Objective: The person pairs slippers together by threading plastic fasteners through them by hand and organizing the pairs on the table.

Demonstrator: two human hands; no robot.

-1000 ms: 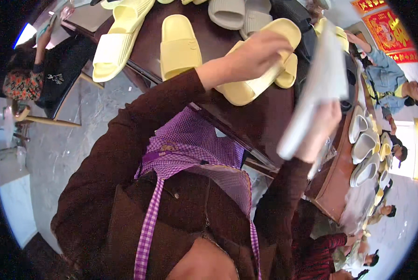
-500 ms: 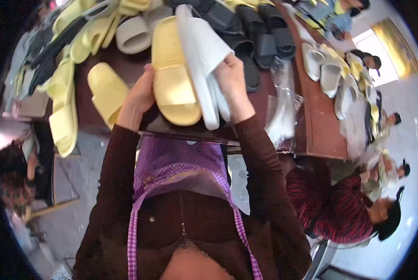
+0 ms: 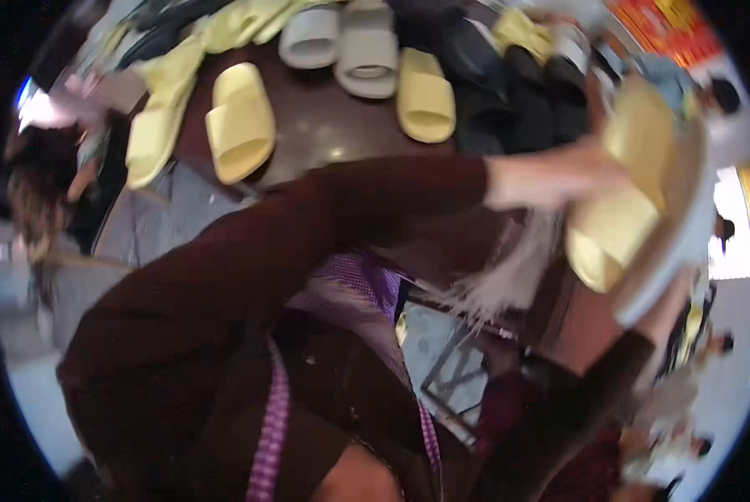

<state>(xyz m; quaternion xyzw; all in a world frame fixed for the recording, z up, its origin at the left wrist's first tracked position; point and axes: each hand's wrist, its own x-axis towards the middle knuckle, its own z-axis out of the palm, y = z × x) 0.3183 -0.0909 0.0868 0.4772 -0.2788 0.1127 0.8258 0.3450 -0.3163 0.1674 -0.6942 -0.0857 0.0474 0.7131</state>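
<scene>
Out to the right, my two arms hold up a yellow slide sandal (image 3: 618,222) and a whitish-grey slide sandal (image 3: 680,230), pressed side by side. My left hand (image 3: 551,177) reaches across from the left and grips the yellow one by its inner side; motion smears its fingers. Under the lower outer edge of the whitish one, my right hand (image 3: 670,314) closes around it, partly hidden. On the dark red table (image 3: 325,125) behind my left arm lie another yellow slide (image 3: 241,125), a grey slide (image 3: 367,54) and a further yellow slide (image 3: 426,96).
Black slides (image 3: 509,92) crowd the table's far right, and more yellow slides (image 3: 161,117) lie along its left. Clear plastic bags (image 3: 509,276) hang near the table edge below my left forearm. Other people work at the right, blurred.
Both hands have swung the yellow and whitish slides from the middle to the far right. My left arm now crosses the table, and the view has turned to the right.
</scene>
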